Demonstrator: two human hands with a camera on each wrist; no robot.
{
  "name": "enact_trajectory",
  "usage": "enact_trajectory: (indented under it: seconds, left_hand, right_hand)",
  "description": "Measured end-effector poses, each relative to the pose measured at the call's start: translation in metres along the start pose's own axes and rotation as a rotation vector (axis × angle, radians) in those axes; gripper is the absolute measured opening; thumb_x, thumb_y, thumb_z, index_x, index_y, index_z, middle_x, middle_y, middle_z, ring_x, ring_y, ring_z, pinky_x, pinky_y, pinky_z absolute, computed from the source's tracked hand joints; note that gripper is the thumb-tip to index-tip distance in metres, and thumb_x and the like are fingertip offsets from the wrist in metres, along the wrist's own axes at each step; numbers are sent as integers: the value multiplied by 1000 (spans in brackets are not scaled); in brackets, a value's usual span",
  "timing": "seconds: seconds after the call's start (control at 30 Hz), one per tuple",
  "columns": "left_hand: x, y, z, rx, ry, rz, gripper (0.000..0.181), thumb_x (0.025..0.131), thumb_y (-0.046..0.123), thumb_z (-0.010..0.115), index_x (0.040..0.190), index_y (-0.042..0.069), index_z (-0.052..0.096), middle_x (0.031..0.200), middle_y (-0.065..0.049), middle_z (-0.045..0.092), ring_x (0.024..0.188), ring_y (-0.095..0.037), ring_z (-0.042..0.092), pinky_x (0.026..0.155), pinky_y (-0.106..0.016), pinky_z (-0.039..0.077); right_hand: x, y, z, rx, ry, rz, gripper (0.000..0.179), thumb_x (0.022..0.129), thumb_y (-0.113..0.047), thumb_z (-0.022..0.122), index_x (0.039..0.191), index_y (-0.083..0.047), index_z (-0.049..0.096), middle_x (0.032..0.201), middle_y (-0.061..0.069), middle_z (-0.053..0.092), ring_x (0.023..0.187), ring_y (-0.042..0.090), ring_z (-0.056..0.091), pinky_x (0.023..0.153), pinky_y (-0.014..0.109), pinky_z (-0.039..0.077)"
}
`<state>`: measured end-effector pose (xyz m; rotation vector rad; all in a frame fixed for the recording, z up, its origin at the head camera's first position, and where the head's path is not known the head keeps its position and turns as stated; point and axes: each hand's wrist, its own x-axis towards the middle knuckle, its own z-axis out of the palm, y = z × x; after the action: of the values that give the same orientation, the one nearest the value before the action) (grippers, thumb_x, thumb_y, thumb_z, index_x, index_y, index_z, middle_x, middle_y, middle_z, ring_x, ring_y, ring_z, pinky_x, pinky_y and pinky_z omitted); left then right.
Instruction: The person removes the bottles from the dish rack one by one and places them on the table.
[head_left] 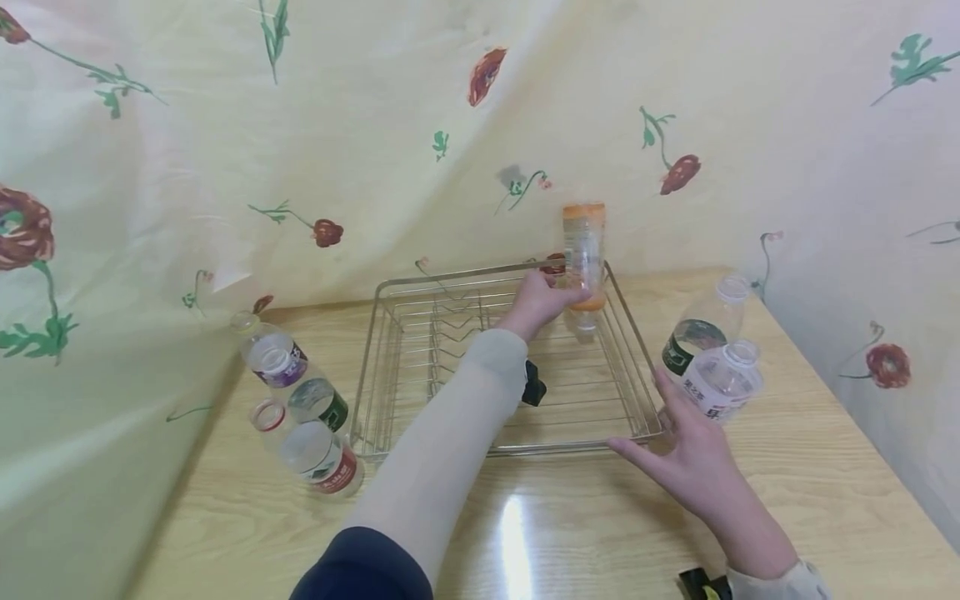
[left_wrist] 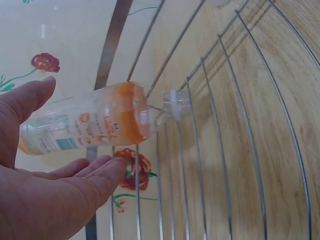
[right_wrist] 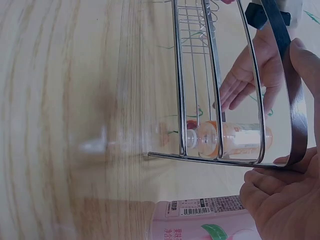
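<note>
A clear bottle with orange bands stands neck down in the far right corner of the wire rack. My left hand is beside it, thumb and fingers spread; in the left wrist view a gap shows between the thumb and the bottle. My right hand spans the rack's near right corner. Its thumb reaches the front rim and its fingers lie along the right side. In the right wrist view, the thumb touches the metal rim.
Several empty bottles stand on the wooden table left of the rack, among them a red-labelled one. Right of it are a green-labelled bottle and a pink-labelled one. A flowered cloth hangs behind.
</note>
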<state>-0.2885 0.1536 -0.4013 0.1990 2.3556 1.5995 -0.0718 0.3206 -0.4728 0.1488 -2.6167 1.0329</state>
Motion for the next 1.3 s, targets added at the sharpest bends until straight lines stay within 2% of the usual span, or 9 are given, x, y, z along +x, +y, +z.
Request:
enact_trajectory:
  seconds: [0.2, 0.43, 0.7, 0.83, 0.97, 1.07, 1.2, 1.3]
  left_hand:
    - [6, -4, 4, 20, 28, -14, 79, 86, 38, 84, 145, 1, 48, 142, -12, 54, 126, -30, 54, 101, -41, 49]
    - [13, -4, 10, 23, 23, -29, 81, 85, 37, 84, 147, 1, 47, 142, -15, 53, 126, -32, 53, 102, -43, 49]
    - [20, -3, 19, -39, 2, -35, 87, 84, 39, 86, 150, 4, 42, 147, -13, 49, 130, -30, 50, 104, -40, 48]
    - [20, -2, 22, -19, 12, -41, 88, 82, 42, 87, 147, 2, 44, 141, -12, 53, 125, -29, 53, 101, -41, 49]
    - [22, -1, 25, -16, 5, -58, 83, 80, 44, 88, 141, 3, 48, 126, -8, 58, 116, -27, 58, 98, -41, 51]
    - [24, -1, 27, -15, 13, -36, 76, 81, 42, 87, 135, 3, 52, 119, -7, 61, 110, -25, 60, 96, -41, 52]
    - [22, 1, 27, -14, 27, -2, 71, 82, 41, 86, 131, 1, 54, 117, -8, 61, 109, -26, 60, 95, -41, 53]
    - [23, 2, 29, -13, 27, -10, 73, 82, 41, 86, 134, 0, 54, 120, -9, 61, 111, -27, 60, 96, -41, 52]
  right_hand:
    - [-1, 1, 1, -7, 18, -31, 116, 76, -41, 91, 164, -14, 19, 161, 22, 29, 138, 53, 33, 106, 71, 32]
    - [-1, 3, 1, -21, 20, -20, 117, 76, -43, 91, 164, -15, 19, 160, 23, 31, 131, 55, 42, 102, 73, 36]
    - [-2, 4, 1, -9, 12, -3, 116, 76, -44, 90, 164, -16, 19, 161, 23, 28, 137, 54, 34, 105, 73, 32]
    - [-1, 4, 1, -9, 24, -22, 117, 75, -44, 91, 164, -16, 19, 161, 23, 29, 135, 55, 38, 104, 73, 34]
    - [-2, 5, 3, -19, 32, -28, 118, 74, -44, 91, 164, -16, 20, 160, 23, 31, 134, 55, 39, 102, 73, 36]
    - [-2, 5, 3, -20, 39, -48, 118, 74, -43, 92, 163, -14, 20, 160, 23, 31, 132, 54, 41, 103, 71, 37]
    - [1, 5, 1, -20, 50, -75, 119, 73, -42, 93, 163, -12, 21, 160, 21, 31, 129, 54, 45, 103, 69, 38]
    - [0, 5, 0, -21, 43, -65, 118, 73, -43, 92, 163, -12, 21, 161, 20, 30, 130, 54, 44, 104, 70, 37]
